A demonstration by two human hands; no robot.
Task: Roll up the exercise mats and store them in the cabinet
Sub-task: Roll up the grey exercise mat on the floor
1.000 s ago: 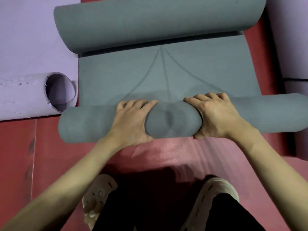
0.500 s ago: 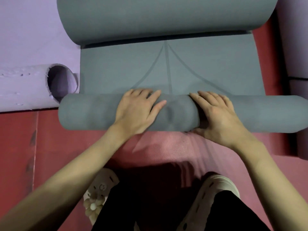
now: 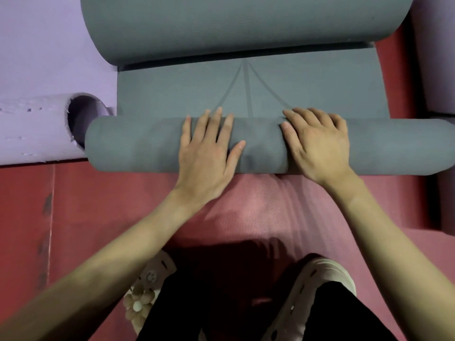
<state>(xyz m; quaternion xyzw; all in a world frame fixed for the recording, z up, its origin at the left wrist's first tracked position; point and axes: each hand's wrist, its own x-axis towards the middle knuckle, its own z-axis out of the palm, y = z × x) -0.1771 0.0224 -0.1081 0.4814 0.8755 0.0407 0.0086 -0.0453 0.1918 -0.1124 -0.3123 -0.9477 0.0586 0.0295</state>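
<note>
A grey exercise mat [image 3: 307, 87] lies on a pink mat [image 3: 266, 207]. Its near end is wound into a roll [image 3: 138, 146] running left to right, and its far end curls up in a big loose curve [image 3: 246, 23]. My left hand [image 3: 206, 153] presses flat on top of the roll, fingers straight and spread. My right hand [image 3: 317, 143] rests on the roll beside it, fingers lying over the top toward the flat part. A short flat stretch with faint printed lines separates the roll from the far curl.
A rolled purple mat [image 3: 37, 129] lies at the left with its open end facing the grey roll. More purple mat [image 3: 49, 45] covers the far left, and another purple mat edge [image 3: 438, 70] sits at the right. Red floor mats [image 3: 24, 217] and my shoes lie below.
The grey roll has turned forward and the flat stretch has shortened. Both hands went from gripping the roll's near side to lying on top with fingers extended.
</note>
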